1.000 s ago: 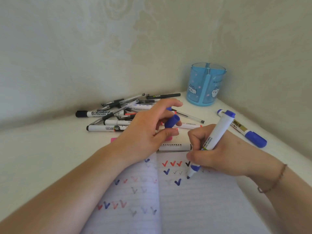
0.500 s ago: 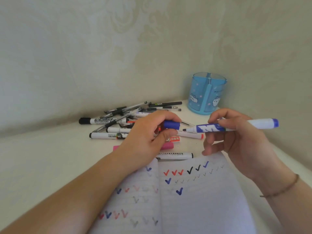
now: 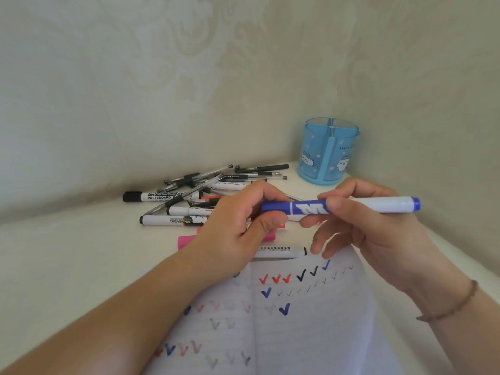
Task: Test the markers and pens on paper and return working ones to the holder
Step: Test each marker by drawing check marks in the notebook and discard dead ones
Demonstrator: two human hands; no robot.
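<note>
A blue-and-white marker (image 3: 378, 204) lies level in the air above the table, its blue cap (image 3: 276, 207) on its left end. My right hand (image 3: 365, 228) pinches the barrel near the blue label. My left hand (image 3: 238, 226) grips the cap between thumb and fingers. Below them the open notebook (image 3: 311, 334) shows red, black and blue check marks. The blue pen holder (image 3: 328, 150) stands behind, at the wall corner.
A heap of black pens and whiteboard markers (image 3: 173, 197) lies on the white table left of the holder. A pink marker (image 3: 186, 241) and a white marker (image 3: 281, 250) lie just above the notebook. Walls close in behind and on the right.
My right hand lifted the marker off the page and turned it level. The cap in my left hand met the tip and now sits on the marker.
</note>
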